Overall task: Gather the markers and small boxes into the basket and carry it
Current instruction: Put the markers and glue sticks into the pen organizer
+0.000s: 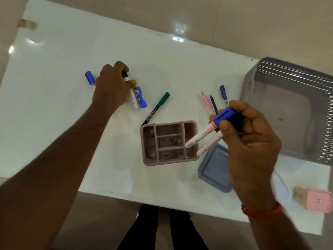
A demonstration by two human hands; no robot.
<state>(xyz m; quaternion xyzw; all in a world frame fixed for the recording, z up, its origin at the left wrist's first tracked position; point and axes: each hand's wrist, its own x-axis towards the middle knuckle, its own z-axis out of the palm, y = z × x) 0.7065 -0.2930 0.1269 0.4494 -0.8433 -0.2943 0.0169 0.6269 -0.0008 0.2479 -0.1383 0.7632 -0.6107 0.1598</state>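
Right hand [252, 141] is up close, above the table. Its fingers are curled tight round 2 white markers [198, 137], 1 of them with a blue cap. The ends of these markers hang over the pink tray box [169, 143], which has little rooms inside. A red band [261, 212] goes round this wrist.

Left hand [110, 87] is farther out on the white table [72, 51]. Its fingers are bent and pinch a black-capped marker [132, 95], just beside a blue glue stick [141, 98]. A blue-capped marker [90, 78] peeks out from behind that hand.

A green pen [156, 108] lies between the left hand and the pink tray box. A pink pen [207, 101], a dark pen [214, 103] and a blue pen [223, 93] lie side by side near the right hand.

The grey basket [292, 112] sits at the right end of the table. A flat blue box [214, 170] lies partly under the right hand. A small pink box [317, 201] is near the right edge.
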